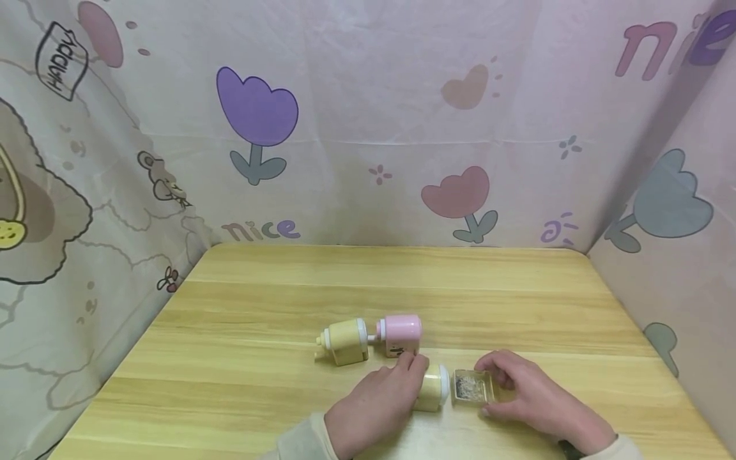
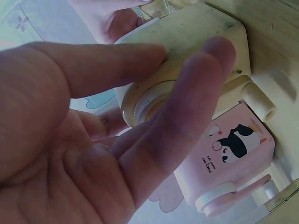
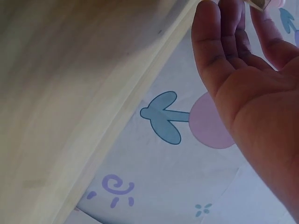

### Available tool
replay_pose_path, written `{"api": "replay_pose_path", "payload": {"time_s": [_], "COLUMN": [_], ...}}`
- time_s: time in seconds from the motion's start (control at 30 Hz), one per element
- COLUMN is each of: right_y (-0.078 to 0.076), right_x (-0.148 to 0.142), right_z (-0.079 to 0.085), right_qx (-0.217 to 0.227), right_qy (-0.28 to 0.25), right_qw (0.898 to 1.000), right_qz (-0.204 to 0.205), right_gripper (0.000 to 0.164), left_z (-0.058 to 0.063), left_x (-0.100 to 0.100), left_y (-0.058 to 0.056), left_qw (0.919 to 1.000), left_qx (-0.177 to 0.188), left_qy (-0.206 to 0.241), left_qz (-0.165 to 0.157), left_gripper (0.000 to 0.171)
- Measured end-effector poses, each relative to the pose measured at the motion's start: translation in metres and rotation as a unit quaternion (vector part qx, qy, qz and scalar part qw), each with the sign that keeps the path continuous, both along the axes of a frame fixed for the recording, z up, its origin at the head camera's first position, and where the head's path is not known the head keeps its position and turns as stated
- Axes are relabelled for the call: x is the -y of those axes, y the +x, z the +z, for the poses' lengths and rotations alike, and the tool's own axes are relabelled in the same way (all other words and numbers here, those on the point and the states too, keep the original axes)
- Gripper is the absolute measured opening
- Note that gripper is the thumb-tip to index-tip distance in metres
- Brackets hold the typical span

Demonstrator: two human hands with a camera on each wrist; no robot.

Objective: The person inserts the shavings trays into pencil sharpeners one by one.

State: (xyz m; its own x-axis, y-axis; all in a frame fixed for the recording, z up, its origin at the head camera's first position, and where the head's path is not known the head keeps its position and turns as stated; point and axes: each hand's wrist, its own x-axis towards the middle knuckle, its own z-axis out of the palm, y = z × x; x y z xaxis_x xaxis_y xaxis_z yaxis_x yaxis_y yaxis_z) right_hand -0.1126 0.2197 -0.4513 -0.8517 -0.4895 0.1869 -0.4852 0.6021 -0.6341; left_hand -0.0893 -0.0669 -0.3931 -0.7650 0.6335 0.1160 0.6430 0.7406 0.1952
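My left hand grips a yellow crank pencil sharpener from its left side. In the left wrist view, the thumb lies along the sharpener's body and the fingers cross in front of its crank end. Just right of it, a clear shavings drawer with grey and pale shavings inside is out of the sharpener. My right hand pinches the drawer's right end between thumb and fingers. In the right wrist view, only a corner of the drawer shows beyond the fingers of the right hand.
Behind the left hand stand a pink pencil sharpener with a panda print and a second yellow sharpener, close together. All stand on a wood-grain table. A printed cloth hangs along the back and both sides.
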Motion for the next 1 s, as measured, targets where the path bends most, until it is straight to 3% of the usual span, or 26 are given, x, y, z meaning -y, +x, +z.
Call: {"api": "replay_pose_path", "payload": {"time_s": [0.5, 1.0], "right_y": [0.001, 0.000], "right_x": [0.014, 0.017], "right_z": [0.000, 0.001], "right_qx": [-0.028, -0.014], "right_qy": [0.007, 0.022], "right_qw": [0.999, 0.999], "right_qz": [0.019, 0.020], "right_gripper": [0.051, 0.050], "left_z": [0.000, 0.000], "left_x": [-0.002, -0.002], "left_y": [0.001, 0.001], "left_qw": [0.9996, 0.9995], "left_qx": [-0.017, -0.028], "left_qy": [-0.021, -0.017], "left_qz": [0.001, 0.000], "left_gripper": [0.033, 0.034]}}
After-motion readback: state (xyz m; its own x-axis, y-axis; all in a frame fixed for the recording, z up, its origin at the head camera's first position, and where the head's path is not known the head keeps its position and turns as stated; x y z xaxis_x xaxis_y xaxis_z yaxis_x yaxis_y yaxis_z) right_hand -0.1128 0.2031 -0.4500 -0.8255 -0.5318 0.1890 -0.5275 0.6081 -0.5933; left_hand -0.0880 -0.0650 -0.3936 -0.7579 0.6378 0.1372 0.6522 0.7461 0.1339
